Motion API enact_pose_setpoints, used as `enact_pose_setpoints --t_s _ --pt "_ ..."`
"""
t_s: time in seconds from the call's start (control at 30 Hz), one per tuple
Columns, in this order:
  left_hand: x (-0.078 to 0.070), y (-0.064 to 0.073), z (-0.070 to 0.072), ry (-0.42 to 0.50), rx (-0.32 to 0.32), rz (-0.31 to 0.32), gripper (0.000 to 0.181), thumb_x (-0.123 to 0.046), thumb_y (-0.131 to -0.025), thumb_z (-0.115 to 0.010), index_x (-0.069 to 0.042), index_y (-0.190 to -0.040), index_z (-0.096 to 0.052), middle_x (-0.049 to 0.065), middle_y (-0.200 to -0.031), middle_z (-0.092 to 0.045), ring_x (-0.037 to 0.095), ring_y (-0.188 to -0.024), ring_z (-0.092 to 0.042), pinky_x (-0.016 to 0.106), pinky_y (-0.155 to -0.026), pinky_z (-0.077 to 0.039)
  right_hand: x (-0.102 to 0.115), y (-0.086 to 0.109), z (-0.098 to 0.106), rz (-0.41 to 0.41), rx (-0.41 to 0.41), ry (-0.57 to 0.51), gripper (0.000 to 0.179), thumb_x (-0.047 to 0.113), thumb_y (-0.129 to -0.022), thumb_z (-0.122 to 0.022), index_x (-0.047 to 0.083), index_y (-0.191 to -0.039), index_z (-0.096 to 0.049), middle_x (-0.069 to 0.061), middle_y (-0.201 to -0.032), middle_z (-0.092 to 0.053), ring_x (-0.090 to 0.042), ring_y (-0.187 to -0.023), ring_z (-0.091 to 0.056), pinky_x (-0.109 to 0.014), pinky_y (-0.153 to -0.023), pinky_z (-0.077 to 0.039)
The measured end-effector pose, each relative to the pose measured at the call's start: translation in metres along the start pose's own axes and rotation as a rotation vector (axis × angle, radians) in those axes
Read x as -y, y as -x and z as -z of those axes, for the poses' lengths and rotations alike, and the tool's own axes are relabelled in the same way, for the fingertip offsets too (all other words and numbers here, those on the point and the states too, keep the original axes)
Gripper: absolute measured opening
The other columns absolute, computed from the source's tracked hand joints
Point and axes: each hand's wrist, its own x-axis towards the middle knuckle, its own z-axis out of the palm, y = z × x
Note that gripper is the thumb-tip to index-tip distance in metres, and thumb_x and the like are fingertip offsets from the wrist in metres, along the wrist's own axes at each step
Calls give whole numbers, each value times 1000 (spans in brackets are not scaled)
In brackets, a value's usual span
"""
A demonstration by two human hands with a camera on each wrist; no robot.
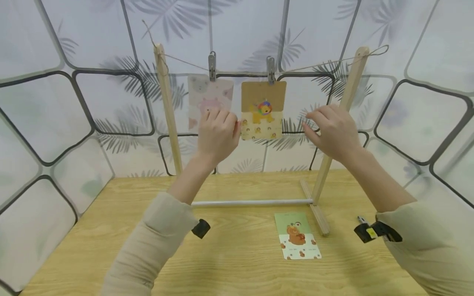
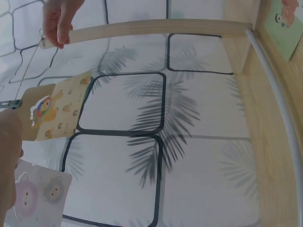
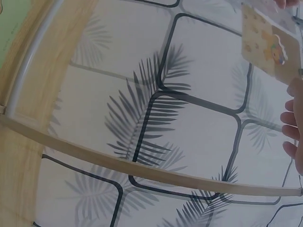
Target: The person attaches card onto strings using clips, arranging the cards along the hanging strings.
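A lion-printed card [image 1: 263,111] is hung from twine [image 1: 185,62] by a metal clip [image 1: 271,70], long axis vertical, between two raised hands. It is placed just right of the nearer left hand [image 1: 218,133], whose fingers are loosely bent, no grip seen. By the right hand [image 1: 333,131], fingers relaxed and parted, nothing is held. No writing can be read.

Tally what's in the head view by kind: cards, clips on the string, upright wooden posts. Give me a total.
Cards: 3 (pink card, brown-and-yellow card, green-and-white card)
Clips: 2 (one above the pink card, one above the brown-and-yellow card)
Upright posts: 2 (left post, right post)
Total: 7
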Motion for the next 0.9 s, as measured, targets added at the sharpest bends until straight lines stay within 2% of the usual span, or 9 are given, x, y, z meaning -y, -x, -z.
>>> enact_pose_setpoints --t_s 0.27,0.4,0.53,0.63,0.77,0.9 --pt "-6 16 -2 14 34 -36 12 -9 -84 -55 -2 -77 -60 10 -74 -59 27 -73 -53 37 -67 -40 -5 32 8 -78 58 32 21 14 -79 -64 -4 -89 -64 -18 -78 -61 -37 -71 -55 -46 -59 -43" --pt "-11 24 -2 16 63 -54 9 -10 -83 -58 -2 -80 -62 9 -75 -60 27 -75 -54 37 -67 -41 -7 49 13 -110 68 19 23 16 -79 -60 -4 -89 -64 -19 -79 -61 -39 -72 -53 -48 -63 -42" --pt "-16 32 -2 19 95 -60 8 -11 -82 -61 -4 -81 -63 8 -77 -61 27 -75 -54 37 -68 -42 -8 64 15 -129 34 -12 24 16 -78 -57 -5 -89 -64 -20 -81 -62 -41 -75 -54 -50 -65 -42" --pt "-19 39 -4 27 117 -61 8 -12 -81 -63 -5 -79 -62 7 -77 -60 26 -75 -54 36 -69 -42 -7 75 14 -126 -6 -10 24 16 -78 -57 -5 -86 -65 -20 -78 -62 -40 -73 -56 -49 -59 -43" --pt "-25 50 -7 39 139 -67 9 -13 -80 -64 -5 -76 -61 7 -75 -60 26 -74 -55 36 -70 -42 -5 90 15 -147 31 13 41 32 -88 -50 -5 -86 -65 -20 -79 -62 -40 -73 -56 -49 -57 -43" --pt "-30 58 -8 57 175 -64 10 -14 -80 -64 -6 -77 -60 7 -75 -60 26 -74 -54 36 -69 -42 -5 104 17 -165 82 30 56 42 -92 -38 -5 -89 -66 -20 -82 -63 -41 -75 -57 -50 -57 -43"
